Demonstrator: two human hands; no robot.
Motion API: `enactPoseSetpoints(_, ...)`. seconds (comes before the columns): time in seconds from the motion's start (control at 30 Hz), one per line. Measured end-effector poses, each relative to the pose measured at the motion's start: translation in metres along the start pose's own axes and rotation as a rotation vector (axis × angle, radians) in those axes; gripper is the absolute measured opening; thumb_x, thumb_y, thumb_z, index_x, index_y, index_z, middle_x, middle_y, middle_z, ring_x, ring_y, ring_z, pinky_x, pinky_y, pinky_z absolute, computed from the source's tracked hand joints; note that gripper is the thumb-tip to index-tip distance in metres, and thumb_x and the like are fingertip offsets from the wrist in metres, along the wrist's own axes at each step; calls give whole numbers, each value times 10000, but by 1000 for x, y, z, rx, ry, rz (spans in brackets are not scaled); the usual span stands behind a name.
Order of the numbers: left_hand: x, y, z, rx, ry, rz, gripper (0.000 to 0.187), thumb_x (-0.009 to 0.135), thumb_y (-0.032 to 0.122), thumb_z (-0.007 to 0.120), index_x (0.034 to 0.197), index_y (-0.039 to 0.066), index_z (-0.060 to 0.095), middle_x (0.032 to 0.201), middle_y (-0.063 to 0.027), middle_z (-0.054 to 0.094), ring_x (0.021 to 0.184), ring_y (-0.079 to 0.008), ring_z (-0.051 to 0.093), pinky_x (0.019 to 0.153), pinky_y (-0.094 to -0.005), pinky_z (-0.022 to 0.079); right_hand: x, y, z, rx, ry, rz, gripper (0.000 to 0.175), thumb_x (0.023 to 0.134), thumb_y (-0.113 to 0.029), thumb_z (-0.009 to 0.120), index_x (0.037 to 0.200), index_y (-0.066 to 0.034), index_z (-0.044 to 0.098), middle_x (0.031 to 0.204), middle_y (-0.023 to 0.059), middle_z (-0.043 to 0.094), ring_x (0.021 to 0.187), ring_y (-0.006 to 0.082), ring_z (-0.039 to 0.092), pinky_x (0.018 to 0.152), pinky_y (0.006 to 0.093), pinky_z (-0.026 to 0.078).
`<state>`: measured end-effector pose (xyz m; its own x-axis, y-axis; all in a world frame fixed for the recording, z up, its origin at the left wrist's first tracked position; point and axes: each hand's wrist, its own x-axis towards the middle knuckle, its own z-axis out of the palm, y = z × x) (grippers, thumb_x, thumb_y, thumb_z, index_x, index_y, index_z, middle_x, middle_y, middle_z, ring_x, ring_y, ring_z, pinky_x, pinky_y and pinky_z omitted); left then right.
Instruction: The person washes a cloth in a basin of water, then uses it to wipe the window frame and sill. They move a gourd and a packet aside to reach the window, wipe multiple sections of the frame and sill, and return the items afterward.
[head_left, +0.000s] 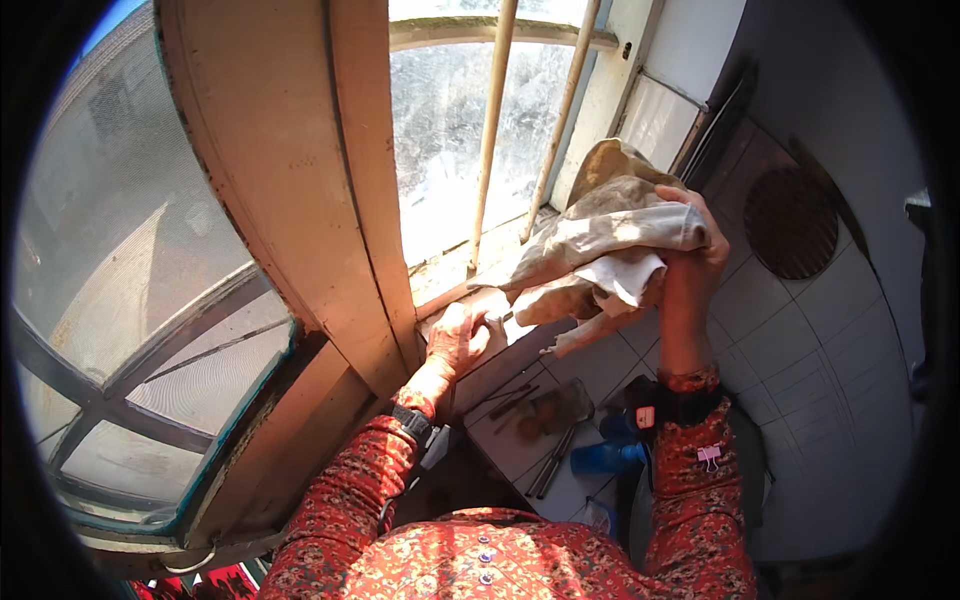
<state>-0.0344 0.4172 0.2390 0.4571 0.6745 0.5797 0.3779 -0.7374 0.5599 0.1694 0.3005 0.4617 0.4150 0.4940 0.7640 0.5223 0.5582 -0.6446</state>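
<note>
My right hand (701, 225) grips a stained, off-white cloth (600, 225) bunched up at the right end of the window sill. Its folds hang towards the left, over the sill's inner edge, and one twisted end dangles lower down. Further left, my left hand (452, 339) rests on the sill with its fingers curled. Against those fingers lies a pale, crumpled piece (491, 304), perhaps cloth; glare hides whether the hand grips it. Behind both hands stands the window pane (442, 135), cloudy and brightly sunlit, with upright bars (493, 135) in front of it.
A wooden window frame (277, 150) and a mesh screen sash (112, 225) are on the left. Below the sill, a tiled surface (637, 334) holds a blue bottle (604, 457), metal rods (551, 461) and a tray-like item (555, 409). A round, dark ribbed object (791, 221) is at right.
</note>
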Motion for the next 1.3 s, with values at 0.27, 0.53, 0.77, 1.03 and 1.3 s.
enactPoseSetpoints(0.27,-1,-9,7,-28,10,-14,241,769,126,637,1002,69,611,863,-120,577,771,-296,606,677,-368,498,-89,25,-145,33,504,357,255,835,-33,580,1079,38,605,1045,146,616,914,215,624,826,339,528)
enactPoseSetpoints(0.53,9,-9,-1,-493,-161,-386,263,837,151,644,1082,66,598,888,-14,630,720,-105,590,692,-259,482,-133,83,-182,141,726,586,314,846,9,522,1153,-4,590,1138,138,582,1009,243,584,863,367,483)
enactPoseSetpoints(0.77,14,10,-27,-1162,-142,-474,328,872,240,611,1122,42,535,1013,-16,576,1004,-124,547,937,-273,408,-140,149,-197,498,775,623,367,863,-52,513,1228,-20,539,1190,130,567,1065,258,568,904,392,474)
enactPoseSetpoints(1.03,-3,27,-39,-1606,-107,-869,499,858,240,591,1302,60,452,1258,-105,553,1106,-265,568,950,-453,462,-127,190,-199,647,712,651,323,886,-172,530,1162,-4,555,1160,123,584,1038,251,581,885,386,476)
enactPoseSetpoints(1.3,-23,54,-48,-950,87,-625,442,846,58,522,1282,11,468,1186,-82,575,1085,-183,557,932,-323,454,-127,164,-165,788,588,746,315,892,-169,506,1150,3,563,1135,116,588,1022,247,580,857,396,487)
